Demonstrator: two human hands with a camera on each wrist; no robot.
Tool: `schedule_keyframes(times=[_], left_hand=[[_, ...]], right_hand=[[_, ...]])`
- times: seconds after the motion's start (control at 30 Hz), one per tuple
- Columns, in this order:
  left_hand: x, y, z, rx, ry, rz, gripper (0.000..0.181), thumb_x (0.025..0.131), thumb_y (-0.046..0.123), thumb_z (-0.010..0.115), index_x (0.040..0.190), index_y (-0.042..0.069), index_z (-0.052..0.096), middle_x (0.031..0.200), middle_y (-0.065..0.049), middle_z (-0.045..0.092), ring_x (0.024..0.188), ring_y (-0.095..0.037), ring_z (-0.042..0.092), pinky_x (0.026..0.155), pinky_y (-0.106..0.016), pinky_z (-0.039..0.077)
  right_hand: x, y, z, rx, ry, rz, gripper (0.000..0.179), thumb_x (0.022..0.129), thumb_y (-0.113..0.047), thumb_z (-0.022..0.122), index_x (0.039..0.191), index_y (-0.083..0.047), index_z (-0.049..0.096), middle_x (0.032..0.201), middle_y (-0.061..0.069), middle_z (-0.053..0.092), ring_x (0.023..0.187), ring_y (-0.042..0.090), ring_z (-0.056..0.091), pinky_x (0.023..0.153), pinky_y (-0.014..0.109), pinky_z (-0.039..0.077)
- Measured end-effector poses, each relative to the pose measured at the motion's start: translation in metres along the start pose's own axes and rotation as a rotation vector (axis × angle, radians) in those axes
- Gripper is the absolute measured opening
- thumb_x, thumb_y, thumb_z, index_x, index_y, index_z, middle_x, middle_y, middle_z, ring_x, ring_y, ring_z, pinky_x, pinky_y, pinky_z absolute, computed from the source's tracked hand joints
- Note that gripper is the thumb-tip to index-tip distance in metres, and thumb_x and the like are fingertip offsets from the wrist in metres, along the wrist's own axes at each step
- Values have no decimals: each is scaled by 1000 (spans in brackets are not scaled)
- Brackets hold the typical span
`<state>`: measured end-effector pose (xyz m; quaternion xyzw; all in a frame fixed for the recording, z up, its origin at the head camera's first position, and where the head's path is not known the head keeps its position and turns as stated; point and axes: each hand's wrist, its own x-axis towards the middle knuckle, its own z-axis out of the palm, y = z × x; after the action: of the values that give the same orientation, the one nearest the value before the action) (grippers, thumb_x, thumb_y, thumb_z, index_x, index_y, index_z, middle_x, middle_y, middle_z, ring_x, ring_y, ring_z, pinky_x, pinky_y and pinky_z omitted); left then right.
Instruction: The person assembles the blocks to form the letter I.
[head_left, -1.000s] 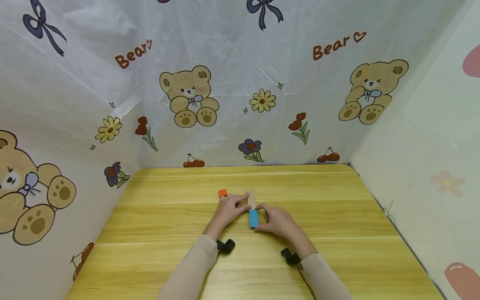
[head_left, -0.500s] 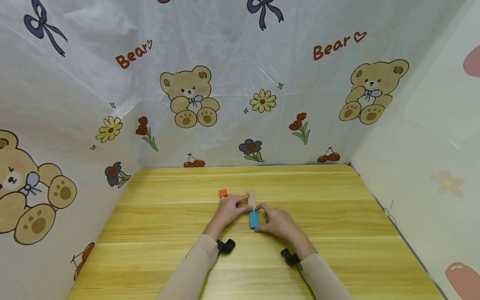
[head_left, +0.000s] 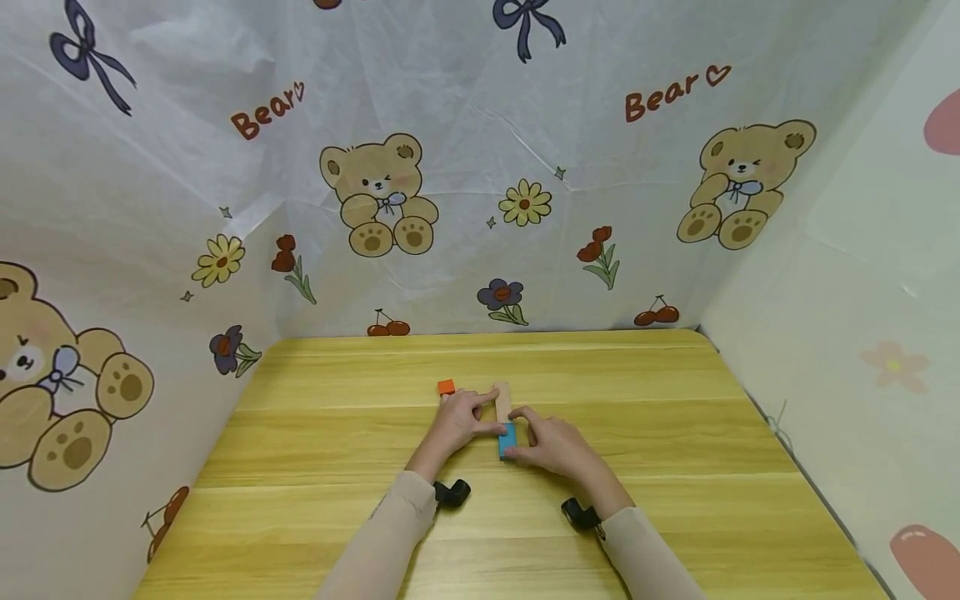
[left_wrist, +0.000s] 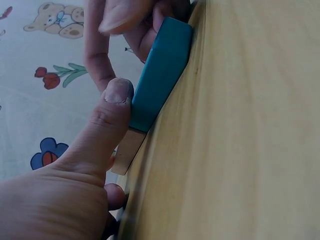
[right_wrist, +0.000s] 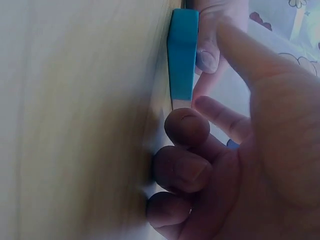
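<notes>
In the head view, a blue block (head_left: pixel 507 440) lies on the wooden table, end to end with a plain wooden block (head_left: pixel 503 405). My left hand (head_left: pixel 455 423) reaches in from the left. Its index fingertip is at the plain block's far part, and its straight thumb touches the blue block, as the left wrist view shows. From the right, my right hand (head_left: pixel 558 446) has its index fingertip beside the joint of the blocks. Its thumb extends over the blue block's near end; contact there is unclear. In the right wrist view its other fingers (right_wrist: pixel 182 170) are bent near the tabletop.
An orange block (head_left: pixel 446 387) sits just beyond the left hand, partly hidden by it. A white sheet with printed bears (head_left: pixel 390 196) stands behind the table (head_left: pixel 637 375). Black wrist mounts (head_left: pixel 452 493) are on both forearms.
The left thumb has shifted nearer and now overlaps the blue block's far end. The right thumb has moved slightly inward over that block. The blocks have barely shifted.
</notes>
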<state>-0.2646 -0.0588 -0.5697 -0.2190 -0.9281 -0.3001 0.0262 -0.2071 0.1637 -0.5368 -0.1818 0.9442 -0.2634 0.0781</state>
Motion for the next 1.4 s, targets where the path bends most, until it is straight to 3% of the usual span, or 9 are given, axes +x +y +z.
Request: schedule_keyframes(times=[0.2,0.47,0.83,1.07,1.4], left_hand=[[-3,0,1,-16,-9,3,80,74,57,89,145,26,67,67,7,48,67,-11,35,78,-34,25],[-5,0,0,-1,3,27,80,74,58,89,144,26,69,69,7,47,69,-11,33,79,-34,25],[-14,2,0,-22,3,37,78,75,56,89,143,24,70,73,8,49,73,-11,34,81,-36,25],[-21,3,0,-26,-7,12,78,75,57,90,144,26,69,76,9,51,76,-12,36,83,-36,25],[-30,3,0,-43,21,39,74,75,55,91,138,21,73,76,10,55,72,-8,37,81,-31,29]], right_hand=[[2,4,1,4,-8,0,70,98,-55,71,159,-26,50,65,-8,51,54,9,39,55,26,30],[6,4,-3,-3,-42,-7,78,98,-57,70,165,-26,43,59,-8,45,53,9,33,55,26,27],[7,1,-7,-2,-71,7,76,96,-55,74,162,-28,46,60,-8,43,53,9,29,53,26,24],[6,-2,-6,2,-72,28,72,94,-54,77,158,-31,54,63,-6,46,55,11,32,55,27,25],[3,-6,-5,4,-99,42,69,91,-57,79,152,-32,58,71,-4,53,61,13,40,58,29,30]])
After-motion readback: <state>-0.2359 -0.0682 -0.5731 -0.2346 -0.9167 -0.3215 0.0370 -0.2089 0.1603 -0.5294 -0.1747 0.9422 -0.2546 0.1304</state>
